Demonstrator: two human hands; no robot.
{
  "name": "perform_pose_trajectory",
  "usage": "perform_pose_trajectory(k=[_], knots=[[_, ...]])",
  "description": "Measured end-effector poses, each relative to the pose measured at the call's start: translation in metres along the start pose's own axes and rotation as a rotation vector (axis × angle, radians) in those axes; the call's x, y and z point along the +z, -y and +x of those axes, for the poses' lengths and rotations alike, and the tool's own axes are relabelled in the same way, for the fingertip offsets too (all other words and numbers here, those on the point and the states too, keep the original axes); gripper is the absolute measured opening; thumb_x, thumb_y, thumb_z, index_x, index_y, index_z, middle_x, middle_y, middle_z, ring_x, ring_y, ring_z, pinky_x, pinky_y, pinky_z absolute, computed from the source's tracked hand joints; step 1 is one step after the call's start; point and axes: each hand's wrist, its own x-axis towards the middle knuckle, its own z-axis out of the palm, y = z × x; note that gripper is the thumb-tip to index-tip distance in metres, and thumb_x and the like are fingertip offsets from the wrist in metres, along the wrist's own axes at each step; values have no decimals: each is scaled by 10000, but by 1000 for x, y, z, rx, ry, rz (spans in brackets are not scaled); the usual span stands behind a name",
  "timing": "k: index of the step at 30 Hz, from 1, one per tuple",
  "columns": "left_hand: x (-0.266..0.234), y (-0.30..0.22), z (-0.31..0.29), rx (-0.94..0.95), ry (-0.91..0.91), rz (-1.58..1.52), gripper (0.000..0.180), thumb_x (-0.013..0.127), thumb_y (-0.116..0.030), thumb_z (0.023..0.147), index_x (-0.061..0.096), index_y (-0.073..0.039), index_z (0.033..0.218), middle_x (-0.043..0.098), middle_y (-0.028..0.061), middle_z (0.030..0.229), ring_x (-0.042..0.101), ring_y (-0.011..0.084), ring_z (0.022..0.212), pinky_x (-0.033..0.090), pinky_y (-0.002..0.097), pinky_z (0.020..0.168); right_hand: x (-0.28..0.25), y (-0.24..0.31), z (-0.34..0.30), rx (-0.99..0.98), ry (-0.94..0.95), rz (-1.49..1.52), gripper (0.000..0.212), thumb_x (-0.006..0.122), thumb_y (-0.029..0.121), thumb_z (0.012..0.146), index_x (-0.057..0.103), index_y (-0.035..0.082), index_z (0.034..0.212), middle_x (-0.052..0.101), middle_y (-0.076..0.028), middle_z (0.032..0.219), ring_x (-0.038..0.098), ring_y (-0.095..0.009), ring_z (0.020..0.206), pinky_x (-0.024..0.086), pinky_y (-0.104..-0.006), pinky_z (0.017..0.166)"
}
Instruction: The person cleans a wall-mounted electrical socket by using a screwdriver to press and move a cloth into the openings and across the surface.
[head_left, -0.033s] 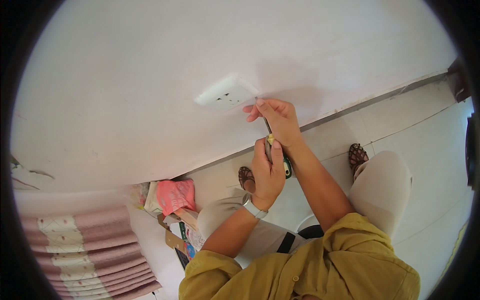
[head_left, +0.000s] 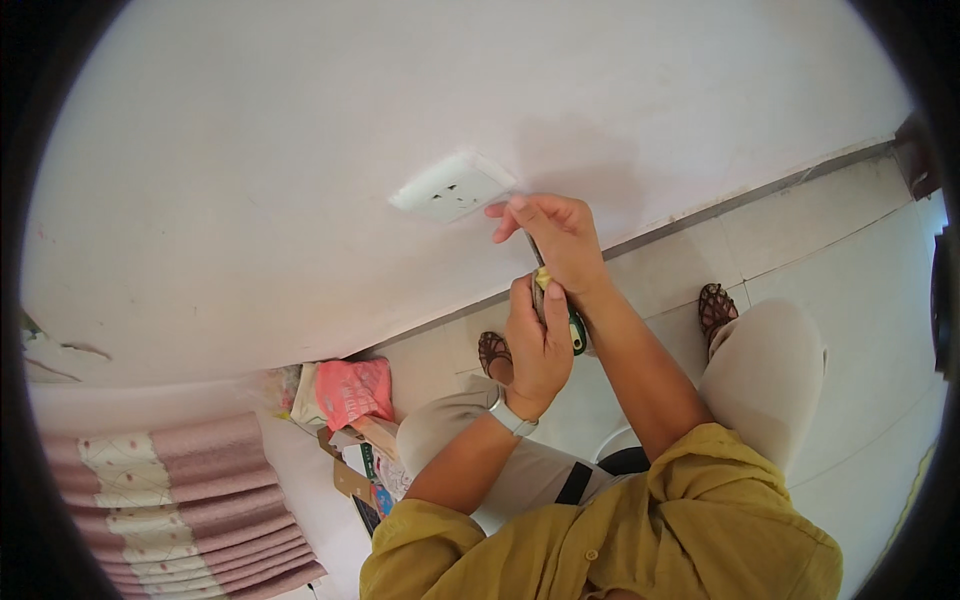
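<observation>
A white wall socket (head_left: 457, 190) is set in the pale wall ahead of me. Below its right corner, my right hand (head_left: 560, 238) has thumb and fingers closed around the thin metal shaft of a screwdriver (head_left: 578, 331), close to the socket's edge. The fingers partly hide the screwdriver's tip, so I cannot tell whether it touches the socket. Further back, my left hand (head_left: 540, 350), with a watch (head_left: 512, 415) at the wrist, wraps the yellow and dark green handle. The shaft slants from the handle up toward the socket.
A dark baseboard (head_left: 740, 205) runs where wall meets tiled floor (head_left: 800, 240). At lower left are a pink bag (head_left: 353, 392), an opened cardboard box (head_left: 345, 472) of packages, and a pink and cream curtain (head_left: 215, 510). My knees flank my arms.
The view has shifted very slightly. Both hands keep nearly the same hold on the screwdriver, and the socket looks unchanged.
</observation>
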Motion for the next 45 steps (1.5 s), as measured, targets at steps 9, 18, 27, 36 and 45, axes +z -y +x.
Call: perform_pose_trajectory(k=[9,18,27,36,45], knots=[[4,1,7,-19,59,1,250,419,-235,983,502,0,989,532,55,774,469,108,682,401,251,624,-7,-2,4,111,-71,-95,283,554,192,922,645,-20,756,630,-86,700,620,-196,846,459,-320,788],[2,-10,8,-12,78,-90,248,411,-215,983,487,18,1020,528,60,796,467,107,714,396,251,641,-4,14,8,93,-65,-217,281,554,196,919,640,-23,764,641,-97,722,610,-165,746,456,-300,769],[-2,-22,5,47,24,-265,237,423,-196,977,481,20,1052,531,60,765,476,108,662,402,250,606,28,50,3,-242,-41,-567,304,573,227,899,634,10,695,614,-52,645,569,-123,598,444,-260,615],[1,-35,13,45,-28,-322,227,430,-203,979,491,13,1008,512,32,753,443,86,671,388,244,598,37,72,11,75,-40,-665,342,567,266,900,619,3,687,579,-42,624,537,-95,575,407,-239,542],[12,-34,12,25,-91,-274,221,463,-215,959,479,6,963,539,135,679,512,233,591,413,334,540,28,65,11,36,-24,-579,339,565,271,912,627,0,719,573,-29,624,513,-85,584,384,-227,554]])
